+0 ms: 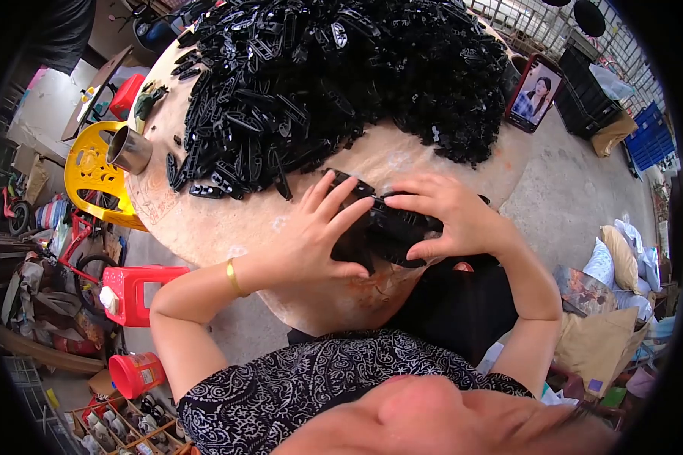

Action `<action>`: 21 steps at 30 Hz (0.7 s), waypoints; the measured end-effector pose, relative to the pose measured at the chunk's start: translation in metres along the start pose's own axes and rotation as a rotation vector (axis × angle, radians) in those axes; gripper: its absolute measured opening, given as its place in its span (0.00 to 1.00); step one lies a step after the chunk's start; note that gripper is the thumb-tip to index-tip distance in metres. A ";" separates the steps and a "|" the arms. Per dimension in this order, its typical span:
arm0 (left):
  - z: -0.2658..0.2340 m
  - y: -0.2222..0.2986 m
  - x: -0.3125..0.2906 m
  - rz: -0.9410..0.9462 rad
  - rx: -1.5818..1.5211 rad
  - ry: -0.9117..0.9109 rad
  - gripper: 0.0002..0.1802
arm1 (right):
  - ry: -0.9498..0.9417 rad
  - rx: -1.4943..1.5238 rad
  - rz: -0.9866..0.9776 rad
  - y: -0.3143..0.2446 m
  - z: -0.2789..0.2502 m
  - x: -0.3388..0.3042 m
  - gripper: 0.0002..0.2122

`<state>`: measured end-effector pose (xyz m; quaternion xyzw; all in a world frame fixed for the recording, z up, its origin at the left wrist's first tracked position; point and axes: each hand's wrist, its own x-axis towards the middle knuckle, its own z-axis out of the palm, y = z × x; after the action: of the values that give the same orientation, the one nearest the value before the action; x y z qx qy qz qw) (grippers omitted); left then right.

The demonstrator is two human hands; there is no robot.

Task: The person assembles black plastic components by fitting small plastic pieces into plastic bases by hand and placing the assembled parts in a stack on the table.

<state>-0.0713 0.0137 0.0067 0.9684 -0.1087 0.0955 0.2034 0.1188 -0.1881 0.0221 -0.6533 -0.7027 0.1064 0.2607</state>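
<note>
Left hand and right hand clamp a stack of black plastic parts between spread fingers, over the round table edge; loose pile at 12 o'clock.

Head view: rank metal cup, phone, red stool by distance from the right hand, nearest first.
From the right hand:
1. phone, propped at the table's far right edge.
2. metal cup, at the table's left edge.
3. red stool, on the floor, lower left.
Cup and stool are close; the order is tentative.
</note>
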 end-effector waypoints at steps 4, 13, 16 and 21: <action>0.008 0.009 0.025 0.081 -0.121 -0.078 0.51 | 0.004 0.024 0.027 0.000 0.001 -0.016 0.33; 0.047 0.038 0.058 0.415 -0.153 0.001 0.50 | 0.112 0.216 0.066 -0.002 -0.009 -0.079 0.22; 0.057 0.047 0.066 0.500 -0.231 -0.060 0.49 | 0.155 0.488 0.139 -0.002 -0.008 -0.093 0.10; 0.068 0.059 0.080 0.690 -0.271 -0.123 0.41 | 0.145 0.708 0.256 0.010 -0.007 -0.108 0.04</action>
<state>0.0008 -0.0811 -0.0145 0.8430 -0.4523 0.0848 0.2786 0.1320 -0.2931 -0.0013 -0.6111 -0.5149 0.3277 0.5040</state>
